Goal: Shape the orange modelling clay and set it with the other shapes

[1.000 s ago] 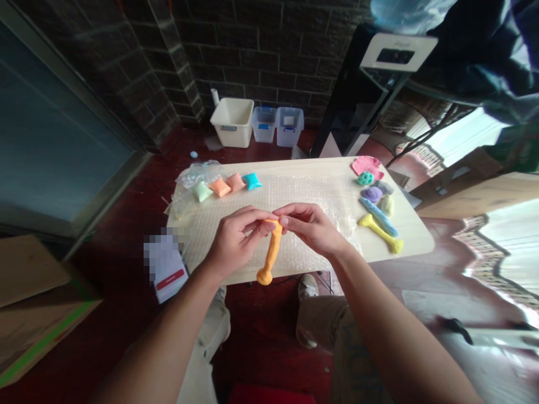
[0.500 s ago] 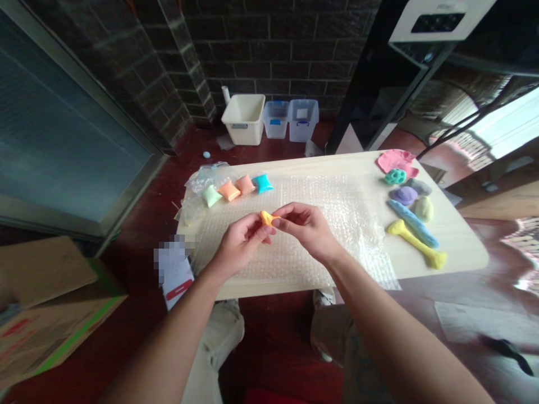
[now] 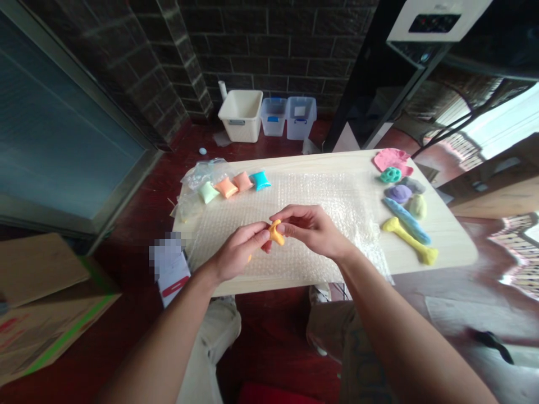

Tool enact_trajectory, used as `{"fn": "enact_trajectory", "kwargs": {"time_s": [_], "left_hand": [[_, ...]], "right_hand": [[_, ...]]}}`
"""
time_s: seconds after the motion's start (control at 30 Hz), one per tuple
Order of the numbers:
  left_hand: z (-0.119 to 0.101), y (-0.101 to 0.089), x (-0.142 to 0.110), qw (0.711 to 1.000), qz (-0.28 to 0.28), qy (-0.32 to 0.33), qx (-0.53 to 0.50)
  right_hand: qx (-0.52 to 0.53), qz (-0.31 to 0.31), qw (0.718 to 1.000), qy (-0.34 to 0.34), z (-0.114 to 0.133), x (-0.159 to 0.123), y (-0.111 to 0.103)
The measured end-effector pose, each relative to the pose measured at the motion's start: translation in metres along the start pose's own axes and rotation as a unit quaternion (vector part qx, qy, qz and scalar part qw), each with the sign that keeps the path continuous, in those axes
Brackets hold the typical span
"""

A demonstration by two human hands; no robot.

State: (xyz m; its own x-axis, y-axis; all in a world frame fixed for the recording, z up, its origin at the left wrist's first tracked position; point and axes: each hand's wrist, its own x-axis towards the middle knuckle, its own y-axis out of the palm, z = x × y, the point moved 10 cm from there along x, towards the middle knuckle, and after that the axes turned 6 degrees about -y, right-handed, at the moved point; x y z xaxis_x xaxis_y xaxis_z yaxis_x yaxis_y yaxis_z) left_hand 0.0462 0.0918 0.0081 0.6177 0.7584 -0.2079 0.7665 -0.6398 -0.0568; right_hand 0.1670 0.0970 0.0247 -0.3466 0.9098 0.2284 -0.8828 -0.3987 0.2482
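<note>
A small lump of orange modelling clay (image 3: 277,234) is pinched between both hands above the bubble wrap (image 3: 324,193). My left hand (image 3: 241,249) grips it from the left, thumb and fingers closed. From the right, my right hand (image 3: 312,229) pinches its upper part between thumb and forefinger. A bit of orange also shows under my left palm, mostly hidden. Behind the hands lie soft packets: light green (image 3: 208,192), orange (image 3: 226,187), salmon (image 3: 243,181) and bright blue (image 3: 261,180).
On the table's right are shaped clay pieces: a pink sheet (image 3: 393,161), a teal lump (image 3: 391,175), a purple piece (image 3: 398,193), a blue roll (image 3: 406,220) and a yellow bone shape (image 3: 410,241). Crumpled plastic (image 3: 204,174) lies back left. Tubs (image 3: 242,115) stand by the wall.
The orange clay has shifted slightly right and down and shows a different, more curled shape. My right hand's fingers now hold its top. The whole view has moved a little.
</note>
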Motion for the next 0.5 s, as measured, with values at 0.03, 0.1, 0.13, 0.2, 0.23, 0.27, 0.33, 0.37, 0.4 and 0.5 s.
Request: {"fn": "enact_trajectory", "kwargs": {"time_s": [0.03,0.1,0.13,0.2,0.23,0.27,0.33,0.37,0.4,0.5], "left_hand": [[0.003,-0.002,0.0,1.0,-0.007,-0.003,-0.004],[0.007,-0.004,0.002,1.0,-0.016,-0.006,-0.02],[0.009,-0.004,0.002,0.999,-0.016,-0.01,-0.035],[0.013,-0.001,0.004,0.995,-0.01,-0.025,-0.093],[0.014,0.0,0.004,0.99,-0.007,-0.035,-0.137],[0.015,0.003,0.005,0.982,-0.005,-0.045,-0.184],[0.015,0.007,0.005,0.963,-0.002,-0.064,-0.263],[0.015,0.01,0.005,0.955,-0.002,-0.073,-0.287],[0.015,0.012,0.005,0.95,-0.004,-0.082,-0.302],[0.018,0.014,0.006,0.949,-0.016,-0.1,-0.299]], "right_hand": [[-0.005,-0.009,1.0,-0.003,0.001,0.0,0.0],[-0.011,-0.023,1.0,-0.001,0.001,0.001,-0.001],[-0.008,-0.026,1.0,0.005,0.001,0.001,0.0],[0.008,-0.027,1.0,0.009,0.003,0.002,0.003],[0.019,-0.024,0.999,0.01,0.004,0.002,0.005],[0.03,-0.016,0.999,0.011,0.005,0.002,0.008],[0.043,-0.004,0.999,0.011,0.007,0.002,0.012],[0.04,-0.001,0.999,0.012,0.006,0.001,0.013],[0.033,-0.001,0.999,0.013,0.005,0.001,0.013],[-0.005,-0.033,0.999,0.008,0.0,0.002,0.004]]}}
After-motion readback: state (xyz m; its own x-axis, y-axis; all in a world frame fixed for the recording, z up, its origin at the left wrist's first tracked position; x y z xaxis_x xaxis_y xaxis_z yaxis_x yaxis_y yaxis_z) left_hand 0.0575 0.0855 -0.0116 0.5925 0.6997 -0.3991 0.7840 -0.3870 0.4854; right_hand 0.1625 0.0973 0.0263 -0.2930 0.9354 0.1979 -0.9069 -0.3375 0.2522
